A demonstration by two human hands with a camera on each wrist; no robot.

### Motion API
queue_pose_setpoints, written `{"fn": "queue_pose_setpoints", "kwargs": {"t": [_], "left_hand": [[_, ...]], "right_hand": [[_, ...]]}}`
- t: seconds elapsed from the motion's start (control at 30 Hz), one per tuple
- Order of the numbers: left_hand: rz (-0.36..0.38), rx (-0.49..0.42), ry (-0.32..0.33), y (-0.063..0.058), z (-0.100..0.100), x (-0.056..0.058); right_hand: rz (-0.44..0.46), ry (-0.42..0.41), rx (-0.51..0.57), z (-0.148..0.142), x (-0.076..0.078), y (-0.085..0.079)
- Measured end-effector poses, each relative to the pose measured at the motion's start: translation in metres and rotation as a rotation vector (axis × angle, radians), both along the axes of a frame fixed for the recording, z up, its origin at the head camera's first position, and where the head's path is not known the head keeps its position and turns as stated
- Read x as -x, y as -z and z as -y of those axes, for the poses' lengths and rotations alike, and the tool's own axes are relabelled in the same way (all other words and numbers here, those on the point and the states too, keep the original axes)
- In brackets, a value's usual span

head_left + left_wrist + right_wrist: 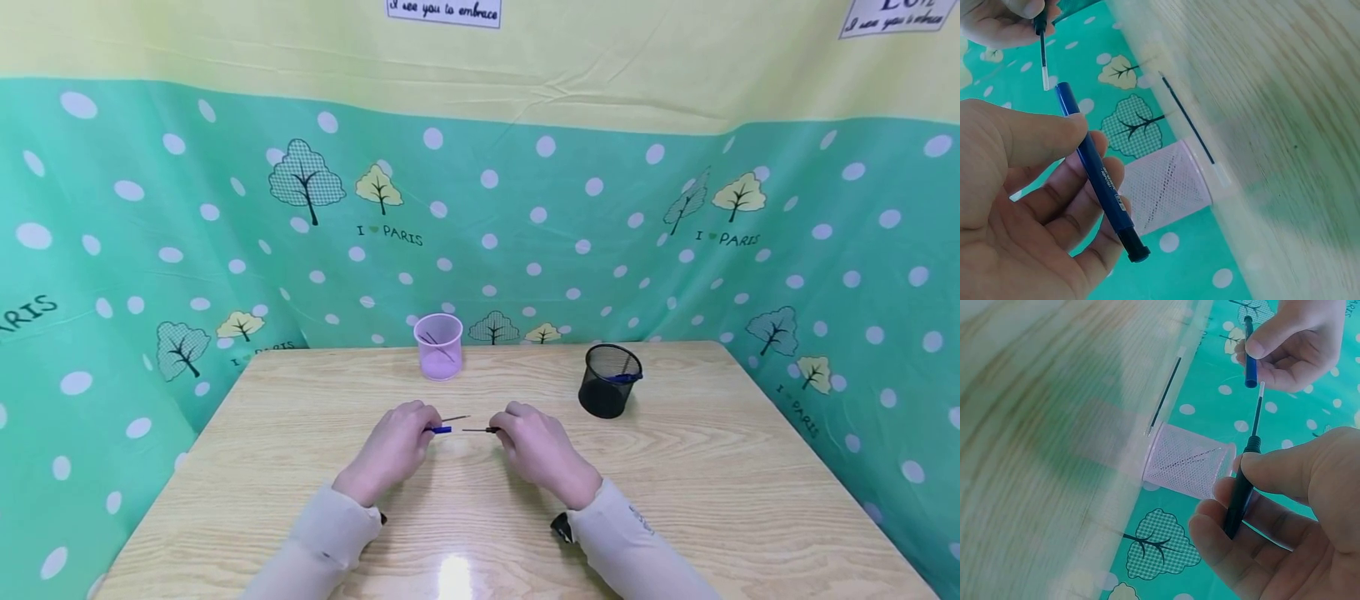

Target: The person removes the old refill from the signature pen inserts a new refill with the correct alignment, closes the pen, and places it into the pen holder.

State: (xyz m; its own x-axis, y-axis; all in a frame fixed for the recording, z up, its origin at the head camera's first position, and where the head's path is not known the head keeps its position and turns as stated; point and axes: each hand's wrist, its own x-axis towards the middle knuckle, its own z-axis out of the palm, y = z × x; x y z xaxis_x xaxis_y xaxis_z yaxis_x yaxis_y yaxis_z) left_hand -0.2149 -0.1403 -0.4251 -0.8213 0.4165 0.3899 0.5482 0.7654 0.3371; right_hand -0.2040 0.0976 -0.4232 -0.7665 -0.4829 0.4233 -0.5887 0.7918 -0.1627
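My left hand (396, 440) pinches a blue pen barrel (1102, 178) between thumb and fingers; its lower end has a black plug and its other end points toward the right hand. In my right hand (536, 443) is a black pen tip section (1242, 492), gripped by thumb and fingers. A thin ink refill (1258, 411) sticks out of that section toward the barrel's end, with a small gap between them in the head view. Beyond the hands, a loose refill (1189, 120) lies on the table.
A lilac mesh pen holder (440, 368) with several thin refills stands at the table's back edge. To its right, a black mesh pen holder (602, 400) contains a blue pen part (624, 378). Green dotted cloth (510, 250) hangs behind the wooden table (712, 483).
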Motion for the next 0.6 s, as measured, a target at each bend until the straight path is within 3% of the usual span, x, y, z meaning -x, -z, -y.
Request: {"fn": "queue_pose_setpoints", "kwargs": {"t": [0.6], "left_hand": [[-0.013, -0.018, -0.016, -0.0001, -0.0015, -0.0035]], "right_hand": [[-0.007, 0.010, -0.011, -0.0010, 0.0025, 0.0033]]}}
